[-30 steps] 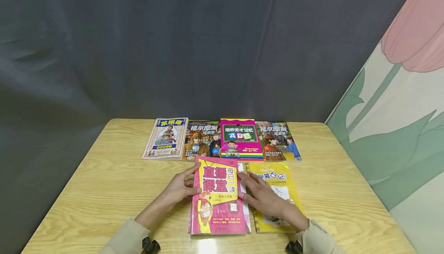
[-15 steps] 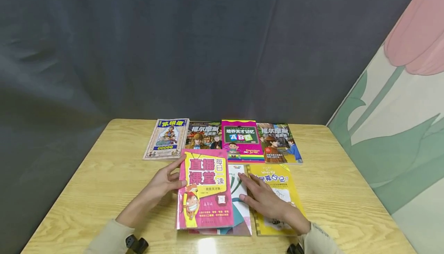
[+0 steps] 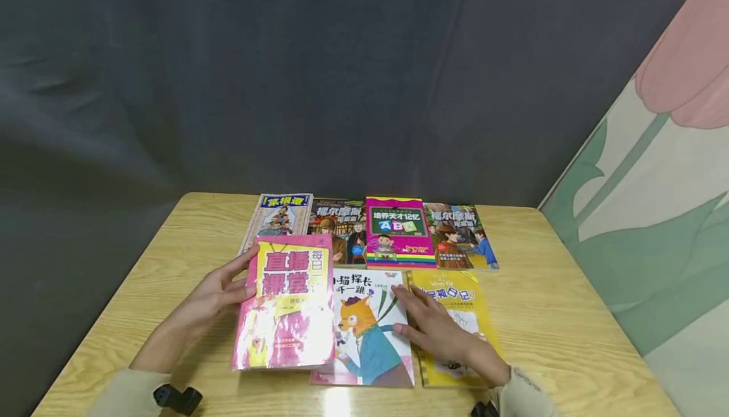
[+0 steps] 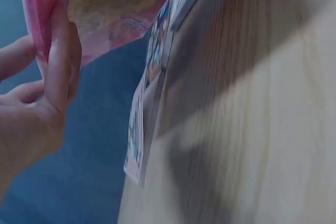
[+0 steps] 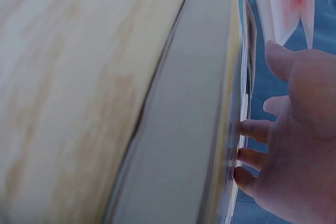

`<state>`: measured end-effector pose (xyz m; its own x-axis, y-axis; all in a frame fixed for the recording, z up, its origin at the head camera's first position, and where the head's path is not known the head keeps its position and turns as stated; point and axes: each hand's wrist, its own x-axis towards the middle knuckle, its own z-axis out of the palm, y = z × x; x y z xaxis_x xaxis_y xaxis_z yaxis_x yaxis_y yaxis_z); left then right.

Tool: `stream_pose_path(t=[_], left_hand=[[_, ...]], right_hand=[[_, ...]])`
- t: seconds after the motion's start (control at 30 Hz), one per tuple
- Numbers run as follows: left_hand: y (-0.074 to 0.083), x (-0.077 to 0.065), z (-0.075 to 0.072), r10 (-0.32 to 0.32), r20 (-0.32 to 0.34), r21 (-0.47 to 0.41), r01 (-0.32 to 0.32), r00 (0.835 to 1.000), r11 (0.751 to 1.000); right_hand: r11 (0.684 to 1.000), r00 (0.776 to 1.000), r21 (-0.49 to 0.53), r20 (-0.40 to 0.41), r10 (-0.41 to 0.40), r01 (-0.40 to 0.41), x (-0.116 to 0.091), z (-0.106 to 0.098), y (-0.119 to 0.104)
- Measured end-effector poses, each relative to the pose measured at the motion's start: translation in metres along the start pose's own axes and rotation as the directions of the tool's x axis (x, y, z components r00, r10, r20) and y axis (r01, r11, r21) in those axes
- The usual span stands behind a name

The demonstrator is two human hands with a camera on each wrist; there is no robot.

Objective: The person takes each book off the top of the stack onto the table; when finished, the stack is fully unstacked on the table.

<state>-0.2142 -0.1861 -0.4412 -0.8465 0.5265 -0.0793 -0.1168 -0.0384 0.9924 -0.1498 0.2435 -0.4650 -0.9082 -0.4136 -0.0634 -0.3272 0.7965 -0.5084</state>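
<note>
My left hand [image 3: 196,309] grips a pink-and-yellow book [image 3: 293,325] by its left edge. In the left wrist view thumb and fingers pinch that book's edge [image 4: 47,30], and it hangs clear of the wooden table. Just below and right of it lies a picture book [image 3: 373,347] with an orange-headed animal in a blue coat, its left side partly covered. My right hand [image 3: 444,335] reaches across the yellow book [image 3: 481,316], its fingertips by the picture book's right edge. Seen from the right wrist, relaxed fingers rest on the yellow book's top, above its thick page block [image 5: 173,103].
Along the back of the table [image 3: 560,316] runs a row of books: a blue-and-white one [image 3: 285,217] partly hidden by the lifted book, a dark detective book [image 3: 342,227], a magenta ABC book [image 3: 401,240] and another detective book [image 3: 458,240]. A dark curtain [image 3: 319,75] hangs behind.
My left hand has lifted the pink book off the pile and carried it left, tilting it. The picture book beneath has come into view. My right hand has stayed nearly still.
</note>
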Motion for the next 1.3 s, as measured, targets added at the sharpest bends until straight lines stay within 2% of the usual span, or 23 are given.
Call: stream_pose_path(t=[0.13,0.3,0.37,0.77,1.13,1.3], left_hand=[[-0.006,-0.012,-0.015,-0.010,0.078,-0.023,0.012,0.997,1.000],[-0.019,-0.023,-0.030,-0.041,0.191,-0.060,0.053,0.981,0.997],[-0.023,-0.025,-0.034,-0.063,0.201,-0.061,0.077,0.978,0.995],[-0.042,-0.012,-0.043,-0.154,0.203,0.028,0.152,0.967,0.988],[-0.038,-0.001,-0.038,-0.189,0.126,0.189,0.163,0.974,0.968],[-0.034,0.005,-0.037,-0.177,0.100,0.292,0.141,0.979,0.946]], right_hand=[[1.000,1.000,0.004,0.005,0.010,-0.010,-0.002,0.002,0.000],[1.000,1.000,0.001,0.019,0.020,-0.020,-0.006,0.005,0.000],[1.000,1.000,0.000,0.015,0.020,-0.020,-0.007,0.005,0.000],[1.000,1.000,-0.006,0.006,-0.028,0.028,-0.007,0.006,-0.002],[0.998,0.998,-0.039,-0.020,-0.054,0.054,-0.003,0.005,-0.001],[0.998,0.998,-0.037,-0.022,-0.057,0.056,-0.002,0.005,0.000]])
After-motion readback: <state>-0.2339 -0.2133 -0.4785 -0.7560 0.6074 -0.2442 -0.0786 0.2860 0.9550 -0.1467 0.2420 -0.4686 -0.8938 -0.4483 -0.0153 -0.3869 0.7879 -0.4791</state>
